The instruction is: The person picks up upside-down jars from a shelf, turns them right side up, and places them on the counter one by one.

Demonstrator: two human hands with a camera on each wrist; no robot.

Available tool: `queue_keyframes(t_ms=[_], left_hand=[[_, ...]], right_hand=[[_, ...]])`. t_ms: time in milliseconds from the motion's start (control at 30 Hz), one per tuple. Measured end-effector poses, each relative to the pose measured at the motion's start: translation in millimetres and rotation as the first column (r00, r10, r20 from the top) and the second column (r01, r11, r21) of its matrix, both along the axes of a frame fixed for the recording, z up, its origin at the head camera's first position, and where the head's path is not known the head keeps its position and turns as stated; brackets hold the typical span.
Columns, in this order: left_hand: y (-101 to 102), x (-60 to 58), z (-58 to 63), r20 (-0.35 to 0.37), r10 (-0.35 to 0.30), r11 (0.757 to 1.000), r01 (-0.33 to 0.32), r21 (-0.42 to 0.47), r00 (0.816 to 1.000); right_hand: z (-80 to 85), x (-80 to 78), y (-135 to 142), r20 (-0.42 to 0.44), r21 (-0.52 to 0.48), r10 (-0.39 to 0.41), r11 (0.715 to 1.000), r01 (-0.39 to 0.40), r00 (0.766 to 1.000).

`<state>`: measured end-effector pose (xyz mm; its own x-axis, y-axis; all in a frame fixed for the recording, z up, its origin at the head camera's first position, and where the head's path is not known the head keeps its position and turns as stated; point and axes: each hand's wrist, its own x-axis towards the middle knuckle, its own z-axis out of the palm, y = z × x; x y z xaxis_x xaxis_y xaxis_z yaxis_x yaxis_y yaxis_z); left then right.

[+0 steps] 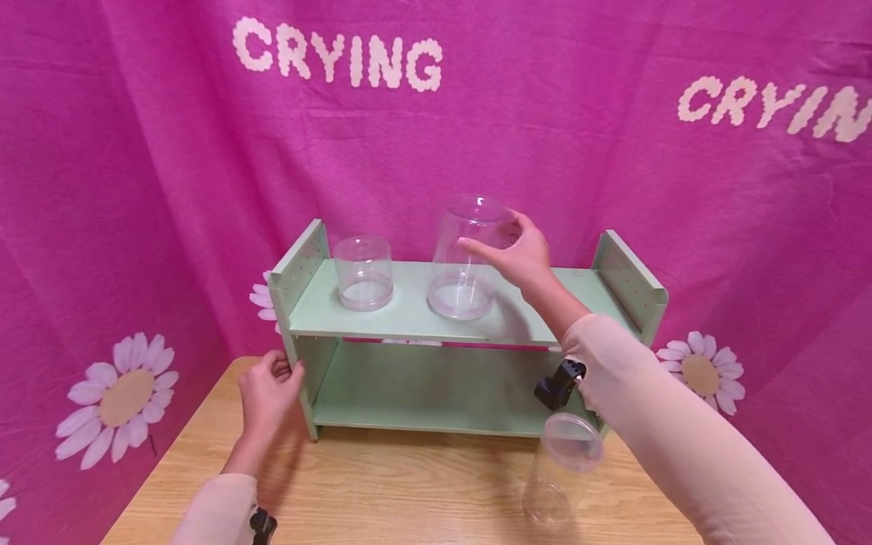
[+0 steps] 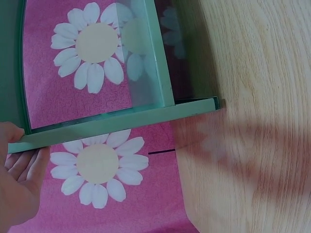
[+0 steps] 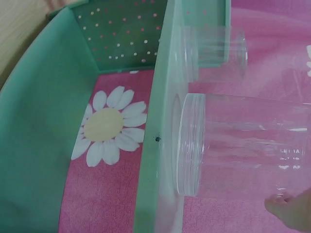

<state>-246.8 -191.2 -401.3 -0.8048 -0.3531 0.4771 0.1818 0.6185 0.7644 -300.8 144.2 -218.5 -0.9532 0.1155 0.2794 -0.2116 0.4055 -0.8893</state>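
Observation:
A two-tier green shelf [image 1: 409, 318] stands on the wooden table. My right hand [image 1: 523, 253] holds a large clear plastic jar [image 1: 455, 261] from its right side, thumb in front and fingers behind. That jar is upright on the top tier, and a ridged band rings its lower end in the right wrist view. To its left sits a shorter clear jar [image 1: 364, 265], apart from it. My left hand [image 1: 268, 390] grips the edge of the shelf's left side panel [image 2: 87, 128], thumb on one side and fingers on the other.
A third clear jar [image 1: 560, 481] stands on the table [image 1: 409, 492] in front of the shelf's right end, close to my right sleeve. Raised side panels bound the top tier. A pink curtain [image 1: 545, 136] with daisies hangs behind and beside the table.

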Motion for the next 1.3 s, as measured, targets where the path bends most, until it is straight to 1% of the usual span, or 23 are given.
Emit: queue_keyframes(t_ms=[100, 300, 367, 433, 533, 633, 700, 767, 800, 833, 867, 900, 933, 967, 1000, 1033, 1067, 1100, 1133, 1167, 1200, 1233, 1300], left_hand=[[0, 2.0, 1.6, 0.013, -0.009, 1.000, 0.009, 0.000, 1.000], [2, 3.5, 2.5, 0.016, -0.027, 1.000, 0.027, -0.004, 1.000], [3, 3.4, 0.7, 0.005, -0.031, 1.000, 0.031, -0.002, 1.000], [6, 3.9, -1.9, -0.015, -0.039, 0.999, 0.039, 0.002, 0.999], [11, 7.5, -5.1, -0.037, -0.057, 0.998, 0.058, 0.016, 0.998], [17, 13.0, -5.1, -0.022, -0.054, 0.997, 0.055, 0.049, 0.998], [21, 18.5, -3.0, 0.007, -0.037, 0.996, 0.036, 0.082, 0.999], [25, 25.6, -0.3, 0.014, -0.009, 0.993, 0.008, 0.117, 1.000], [28, 29.6, 1.4, 0.000, 0.007, 0.991, -0.007, 0.134, 1.000], [31, 34.0, 2.4, -0.033, 0.028, 0.989, -0.023, 0.144, 0.999], [34, 38.4, 3.5, -0.085, 0.048, 0.989, -0.036, 0.146, 0.995], [37, 42.7, 4.4, -0.153, 0.061, 0.989, -0.039, 0.140, 0.986], [41, 46.4, 5.5, -0.241, 0.065, 0.991, -0.035, 0.127, 0.968], [45, 49.3, 6.9, -0.332, 0.053, 0.994, -0.019, 0.105, 0.942], [50, 51.6, 8.6, -0.422, 0.023, 0.997, 0.009, 0.074, 0.906], [55, 53.8, 10.6, -0.495, -0.020, 0.999, 0.041, 0.032, 0.869], [60, 55.7, 12.9, -0.547, -0.078, 0.996, 0.084, -0.013, 0.834], [66, 57.5, 15.4, -0.575, -0.145, 0.989, 0.135, -0.061, 0.805], [72, 59.8, 18.2, -0.574, -0.216, 0.976, 0.192, -0.102, 0.790], [78, 62.2, 20.5, -0.554, -0.283, 0.959, 0.250, -0.138, 0.783], [85, 65.8, 23.0, -0.513, -0.343, 0.939, 0.305, -0.159, 0.787], [91, 69.6, 25.3, -0.459, -0.393, 0.919, 0.354, -0.171, 0.797], [104, 77.3, 29.5, -0.345, -0.471, 0.882, 0.440, -0.168, 0.812]], right_hand=[[-1.1, 7.2, 6, 0.005, -0.069, 0.018, 0.997, -0.017, 1.000], [-3.5, 26.3, 21, -0.007, -0.207, 0.053, 0.977, -0.053, 0.999], [-4.2, 32.5, 27, -0.012, -0.258, 0.062, 0.964, -0.063, 0.998], [-5.4, 39.1, 33, -0.023, -0.320, 0.078, 0.944, -0.082, 0.997], [-8.6, 49.9, 42, -0.026, -0.383, 0.109, 0.917, -0.111, 0.994], [-13.9, 60.4, 49, -0.027, -0.421, 0.146, 0.895, -0.144, 0.989], [-18.0, 67.3, 53, -0.032, -0.459, 0.176, 0.872, -0.171, 0.984], [-22.2, 73.9, 57, -0.050, -0.517, 0.204, 0.833, -0.200, 0.978], [-24.2, 77.5, 58, -0.061, -0.539, 0.215, 0.815, -0.214, 0.975], [-26.9, 80.7, 60, -0.072, -0.566, 0.231, 0.791, -0.231, 0.970], [-29.4, 84.0, 61, -0.082, -0.590, 0.246, 0.769, -0.246, 0.966], [-32.1, 87.0, 63, -0.095, -0.611, 0.260, 0.747, -0.262, 0.961], [-34.9, 89.7, 64, -0.108, -0.628, 0.271, 0.727, -0.277, 0.956], [-37.9, 92.5, 65, -0.119, -0.636, 0.284, 0.714, -0.293, 0.951], [-41.1, 95.3, 67, -0.132, -0.640, 0.296, 0.703, -0.309, 0.946], [-44.5, 97.6, 68, -0.145, -0.646, 0.312, 0.689, -0.329, 0.939], [-48.3, 99.8, 68, -0.157, -0.647, 0.324, 0.680, -0.345, 0.933], [-52.2, 101.8, 68, -0.169, -0.649, 0.334, 0.670, -0.360, 0.927], [-56.4, 103.6, 68, -0.181, -0.654, 0.342, 0.658, -0.373, 0.922], [-60.6, 105.4, 67, -0.190, -0.658, 0.352, 0.647, -0.385, 0.916], [-65.0, 107.0, 66, -0.199, -0.666, 0.363, 0.632, -0.397, 0.910], [-69.4, 108.6, 64, -0.206, -0.676, 0.374, 0.614, -0.408, 0.904], [-77.8, 111.5, 59, -0.214, -0.696, 0.389, 0.583, -0.419, 0.896]])
